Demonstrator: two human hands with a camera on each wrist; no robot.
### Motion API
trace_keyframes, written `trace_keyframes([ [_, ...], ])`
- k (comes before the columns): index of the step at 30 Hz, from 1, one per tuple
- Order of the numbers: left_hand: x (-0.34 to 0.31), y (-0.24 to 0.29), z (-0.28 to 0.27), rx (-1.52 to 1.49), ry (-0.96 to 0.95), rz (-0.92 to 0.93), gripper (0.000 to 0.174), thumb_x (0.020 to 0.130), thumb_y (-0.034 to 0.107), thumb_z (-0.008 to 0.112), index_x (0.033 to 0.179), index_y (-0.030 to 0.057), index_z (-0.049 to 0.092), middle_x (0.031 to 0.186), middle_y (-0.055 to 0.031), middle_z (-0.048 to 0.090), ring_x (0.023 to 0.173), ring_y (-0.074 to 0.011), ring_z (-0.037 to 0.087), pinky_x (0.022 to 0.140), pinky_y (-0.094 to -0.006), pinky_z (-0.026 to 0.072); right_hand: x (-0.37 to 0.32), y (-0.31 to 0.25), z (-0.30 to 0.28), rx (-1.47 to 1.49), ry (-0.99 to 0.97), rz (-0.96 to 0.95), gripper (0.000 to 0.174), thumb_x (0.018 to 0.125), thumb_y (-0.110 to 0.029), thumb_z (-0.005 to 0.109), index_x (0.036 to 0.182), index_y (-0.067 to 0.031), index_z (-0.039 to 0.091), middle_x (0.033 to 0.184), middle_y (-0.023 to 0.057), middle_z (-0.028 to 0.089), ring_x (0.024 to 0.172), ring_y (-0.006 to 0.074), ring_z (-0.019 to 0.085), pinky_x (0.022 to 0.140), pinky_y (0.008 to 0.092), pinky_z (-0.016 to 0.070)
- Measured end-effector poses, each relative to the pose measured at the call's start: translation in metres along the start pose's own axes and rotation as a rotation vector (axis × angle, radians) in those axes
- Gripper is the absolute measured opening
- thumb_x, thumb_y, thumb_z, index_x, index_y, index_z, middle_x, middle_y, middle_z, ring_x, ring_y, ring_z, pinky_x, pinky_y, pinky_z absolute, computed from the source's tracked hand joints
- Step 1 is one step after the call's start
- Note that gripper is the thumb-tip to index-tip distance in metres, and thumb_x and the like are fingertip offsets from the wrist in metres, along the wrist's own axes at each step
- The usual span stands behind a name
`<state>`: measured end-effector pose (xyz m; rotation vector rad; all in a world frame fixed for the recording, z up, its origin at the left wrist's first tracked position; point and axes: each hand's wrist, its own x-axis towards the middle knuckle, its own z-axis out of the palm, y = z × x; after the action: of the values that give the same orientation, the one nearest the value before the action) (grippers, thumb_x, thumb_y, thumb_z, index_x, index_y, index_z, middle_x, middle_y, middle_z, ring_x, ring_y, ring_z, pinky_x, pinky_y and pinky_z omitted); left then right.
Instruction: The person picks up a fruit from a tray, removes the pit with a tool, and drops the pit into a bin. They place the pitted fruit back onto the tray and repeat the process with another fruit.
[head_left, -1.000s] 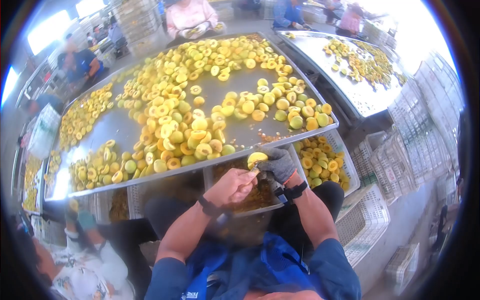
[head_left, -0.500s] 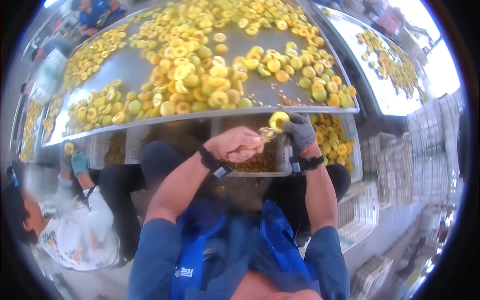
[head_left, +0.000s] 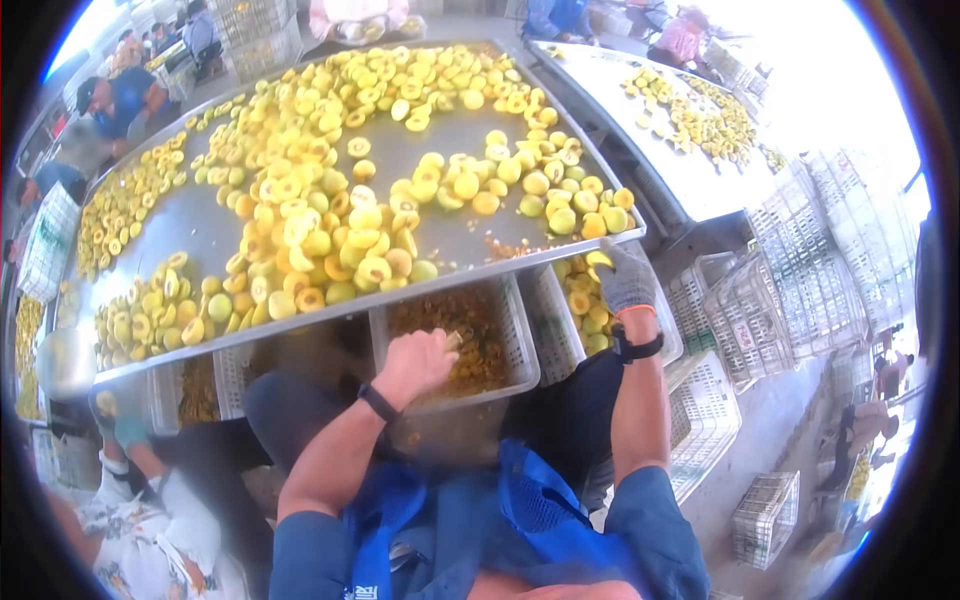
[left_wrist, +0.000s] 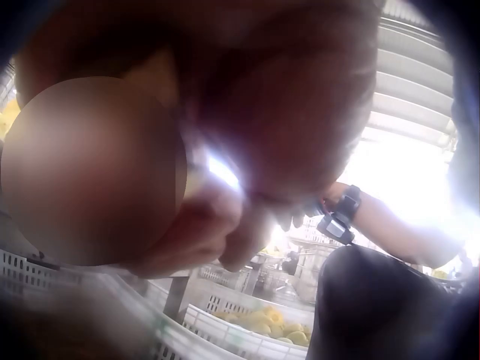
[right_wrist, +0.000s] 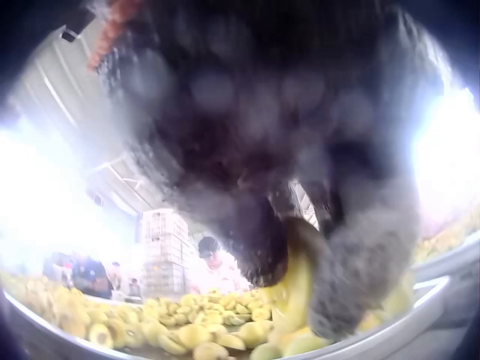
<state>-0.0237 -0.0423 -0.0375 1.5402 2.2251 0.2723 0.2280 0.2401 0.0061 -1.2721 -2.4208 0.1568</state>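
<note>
- The right hand (head_left: 626,283), in a grey knitted glove, sat right of centre in the head view, at the near edge of the long grey metal table (head_left: 215,235).
- Its gloved fingers pinched a yellow cut fruit half (head_left: 598,259). The right wrist view showed the same piece gripped between fingertip and thumb.
- Just below that hand stood a white plastic lattice crate (head_left: 550,310) holding more yellow halves.
- The bare left hand (head_left: 415,362) lay at the centre of the frame, over a second white lattice crate (head_left: 522,345) filled with brown scraps.
- Its fingers were curled round a small pale tool (head_left: 453,341), whose tip stuck out past the knuckles. The left wrist view was too blurred to add more.
- A black strap (head_left: 377,402) circled the left wrist.
- Heaps of yellow and greenish fruit (head_left: 330,235) covered the table across the upper half.
- A person in blue (head_left: 125,95) stood at the upper left.
- Stacked empty white crates (head_left: 790,290) filled the right side.
</note>
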Motion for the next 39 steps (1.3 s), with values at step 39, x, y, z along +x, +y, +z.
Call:
trace_keyframes([
  [39,-0.015,0.009,0.033,-0.175,0.237,0.141,0.031,0.087,0.034,0.071,0.090,0.0039,0.068,0.093,-0.0195,0.070,0.093,-0.0406,0.068,0.082,-0.0506,0.0542,-0.014,0.008,0.040,-0.176,-0.338,-0.008,0.036,0.089,-0.043,0.067,0.116,-0.0197,0.074,0.119,0.0132,0.073,0.113,0.0362,0.067,0.095,0.0483,0.0531],
])
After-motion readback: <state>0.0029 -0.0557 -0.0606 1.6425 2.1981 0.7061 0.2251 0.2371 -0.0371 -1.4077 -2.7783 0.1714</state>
